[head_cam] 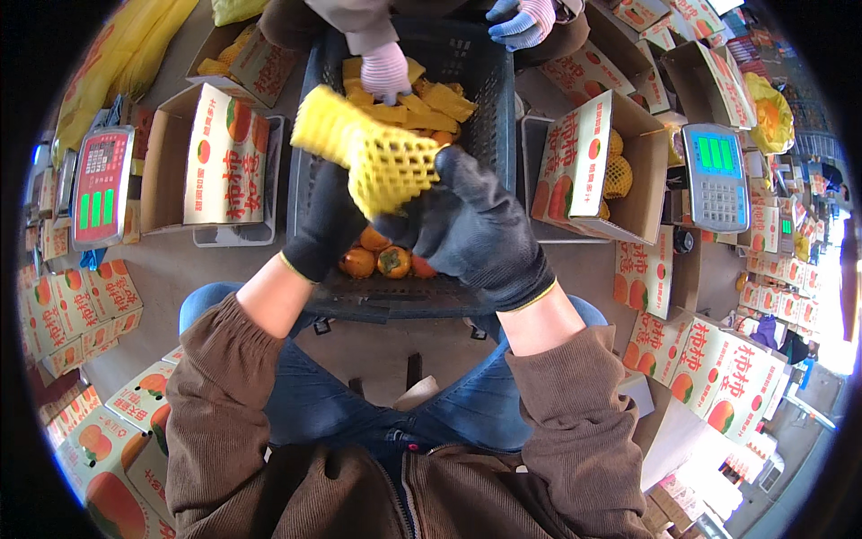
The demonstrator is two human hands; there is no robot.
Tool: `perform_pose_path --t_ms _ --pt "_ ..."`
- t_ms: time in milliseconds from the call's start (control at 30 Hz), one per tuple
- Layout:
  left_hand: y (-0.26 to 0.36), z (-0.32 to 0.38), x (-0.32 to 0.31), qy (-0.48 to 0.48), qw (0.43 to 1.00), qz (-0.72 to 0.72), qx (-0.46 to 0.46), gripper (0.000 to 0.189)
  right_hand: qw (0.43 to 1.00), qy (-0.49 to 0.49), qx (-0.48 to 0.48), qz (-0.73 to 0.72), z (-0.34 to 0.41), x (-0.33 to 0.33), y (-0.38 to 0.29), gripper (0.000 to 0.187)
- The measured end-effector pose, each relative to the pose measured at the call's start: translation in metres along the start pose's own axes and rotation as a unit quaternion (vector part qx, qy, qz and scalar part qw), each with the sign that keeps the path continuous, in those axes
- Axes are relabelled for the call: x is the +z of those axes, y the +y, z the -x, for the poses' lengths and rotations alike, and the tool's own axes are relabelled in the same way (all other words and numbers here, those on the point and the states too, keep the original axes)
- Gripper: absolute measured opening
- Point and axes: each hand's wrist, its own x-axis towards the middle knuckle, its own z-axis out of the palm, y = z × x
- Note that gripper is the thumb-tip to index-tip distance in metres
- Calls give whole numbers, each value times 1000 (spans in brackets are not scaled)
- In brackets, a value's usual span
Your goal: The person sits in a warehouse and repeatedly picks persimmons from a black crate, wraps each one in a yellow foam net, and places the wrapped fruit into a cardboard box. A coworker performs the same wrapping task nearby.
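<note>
A yellow foam fruit net [394, 165] is stretched between my two hands above a black plastic crate [502, 128]. My left hand [333, 215], in a black glove, is behind the net's lower left side; its fingers are mostly hidden. My right hand [478, 229], in a black and grey glove, pinches the net's right edge. Whether a fruit is inside the net cannot be told. Below my hands, several orange persimmons [394, 261] lie in the near end of the crate. Flat yellow foam nets [441, 101] lie in its far part.
Across the crate, a co-worker's gloved hand [386, 71] reaches into the nets; the other gloved hand [525, 25] is at the rim. Open cartons stand left [168, 162] and right [636, 182], the right one with netted fruit. Digital scales stand left [101, 185] and right [715, 176].
</note>
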Motion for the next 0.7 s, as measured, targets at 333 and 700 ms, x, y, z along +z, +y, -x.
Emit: perform_pose_path --t_ms 333,700 --pt "-182 18 9 -370 652 -618 -238 50 971 123 -126 164 9 -1 -55 45" --pt "-39 -21 -3 -238 725 -646 0 62 902 265 -220 260 3 6 -43 31"
